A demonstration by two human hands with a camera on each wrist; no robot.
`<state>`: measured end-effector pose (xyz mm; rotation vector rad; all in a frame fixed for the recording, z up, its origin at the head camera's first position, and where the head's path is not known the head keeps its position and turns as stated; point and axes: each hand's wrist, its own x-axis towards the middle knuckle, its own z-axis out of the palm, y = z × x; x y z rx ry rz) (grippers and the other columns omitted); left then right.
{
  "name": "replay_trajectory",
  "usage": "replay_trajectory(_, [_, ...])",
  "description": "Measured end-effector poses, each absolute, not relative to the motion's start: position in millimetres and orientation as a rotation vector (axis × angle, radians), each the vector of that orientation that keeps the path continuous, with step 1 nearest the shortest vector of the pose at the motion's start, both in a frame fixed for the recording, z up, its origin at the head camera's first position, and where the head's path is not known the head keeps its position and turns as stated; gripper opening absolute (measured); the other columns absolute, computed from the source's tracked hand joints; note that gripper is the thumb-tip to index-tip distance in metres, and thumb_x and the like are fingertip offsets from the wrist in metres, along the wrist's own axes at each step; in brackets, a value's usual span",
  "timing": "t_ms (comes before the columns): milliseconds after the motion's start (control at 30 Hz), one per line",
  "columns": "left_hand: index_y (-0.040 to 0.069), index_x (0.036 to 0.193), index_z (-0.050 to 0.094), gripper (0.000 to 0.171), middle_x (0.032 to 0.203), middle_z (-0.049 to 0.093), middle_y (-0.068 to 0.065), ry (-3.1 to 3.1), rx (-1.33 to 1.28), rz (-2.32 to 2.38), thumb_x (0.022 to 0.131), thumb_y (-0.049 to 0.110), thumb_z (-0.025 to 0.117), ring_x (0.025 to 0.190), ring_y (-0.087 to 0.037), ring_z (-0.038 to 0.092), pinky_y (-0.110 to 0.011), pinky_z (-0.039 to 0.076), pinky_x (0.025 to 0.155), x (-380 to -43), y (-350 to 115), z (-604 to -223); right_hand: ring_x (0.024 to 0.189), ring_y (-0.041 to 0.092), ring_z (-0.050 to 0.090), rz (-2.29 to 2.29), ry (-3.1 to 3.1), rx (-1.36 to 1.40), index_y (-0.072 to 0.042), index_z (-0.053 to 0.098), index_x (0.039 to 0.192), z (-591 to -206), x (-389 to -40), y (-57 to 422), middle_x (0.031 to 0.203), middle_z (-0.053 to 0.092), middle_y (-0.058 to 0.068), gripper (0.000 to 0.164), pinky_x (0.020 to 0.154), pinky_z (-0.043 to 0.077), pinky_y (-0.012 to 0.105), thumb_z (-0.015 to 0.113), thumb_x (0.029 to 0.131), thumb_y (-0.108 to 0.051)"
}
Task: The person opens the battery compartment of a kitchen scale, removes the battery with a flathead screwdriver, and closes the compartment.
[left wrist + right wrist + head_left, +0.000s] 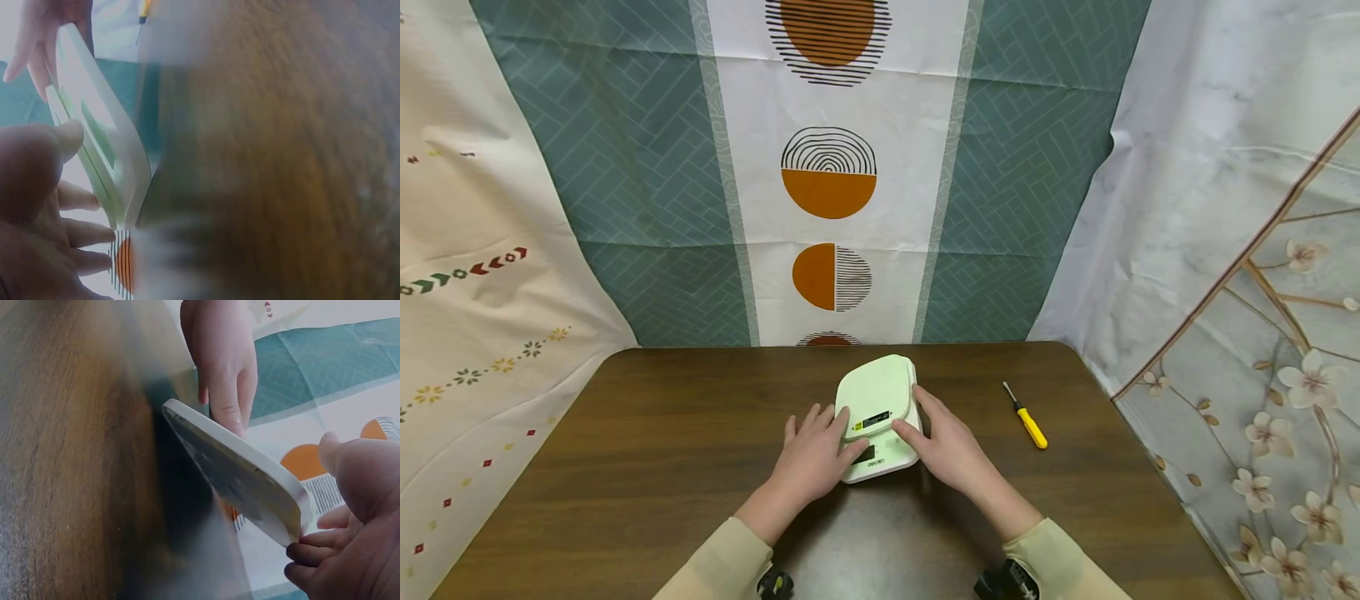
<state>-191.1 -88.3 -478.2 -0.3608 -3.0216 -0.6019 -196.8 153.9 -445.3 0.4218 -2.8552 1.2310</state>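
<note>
A pale green and white kitchen scale (887, 450) is tilted over the table, its right side raised. The flat weighing plate (872, 392) is on top, the dark display on the near part. My left hand (811, 454) rests at the lower left side, thumb over the display area and fingers spread fairly straight. Along the raised right side, my right hand (951, 442) holds the edge, thumb near the plate. In the right wrist view, the scale's underside (240, 481) shows and the right fingertips (306, 553) curl at its edge.
A screwdriver (1032, 425) with a yellow handle lies to the right on the brown wooden table (685, 417). Patterned cloth (827, 108) hangs behind the table's far edge, with more cloth at both sides. A dark device is worn at each wrist.
</note>
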Motion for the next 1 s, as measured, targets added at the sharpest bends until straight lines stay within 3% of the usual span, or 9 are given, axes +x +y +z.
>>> replay_trajectory(467, [0.008, 0.162, 0.056, 0.066, 0.161, 0.059, -0.012, -2.988, -0.375, -0.739, 0.113, 0.052, 0.061, 0.153, -0.043, 0.047, -0.081, 0.022, 0.122, -191.4, -89.1, -467.5, 0.159, 0.033, 0.042, 1.287, -2.768, 0.502, -0.011, 0.042, 0.171, -434.9, -194.4, 147.3, 0.174, 0.043, 0.010, 0.079, 0.125, 0.038, 0.061, 0.070, 0.109, -0.049])
replay_trajectory(667, [0.011, 0.162, 0.057, 0.064, 0.155, 0.063, -0.015, -2.957, -0.384, -0.803, 0.114, 0.053, 0.057, 0.147, -0.038, 0.055, -0.080, 0.022, 0.122, -191.6, -91.3, -462.9, 0.158, 0.033, 0.043, 1.308, -2.752, 0.512, -0.015, 0.042, 0.172, -432.5, -192.7, 145.3, 0.173, 0.045, 0.007, 0.075, 0.124, 0.039, 0.061, 0.069, 0.109, -0.048])
replay_trajectory(1000, [0.009, 0.164, 0.053, 0.067, 0.156, 0.062, -0.015, -2.904, -0.388, -1.010, 0.115, 0.054, 0.055, 0.147, -0.037, 0.055, -0.075, 0.020, 0.127, -193.8, -91.0, -449.7, 0.156, 0.029, 0.045, 1.401, -2.669, 0.603, -0.022, 0.046, 0.171, -431.2, -195.6, 140.4, 0.170, 0.049, 0.002, 0.055, 0.123, 0.040, 0.061, 0.055, 0.118, -0.035])
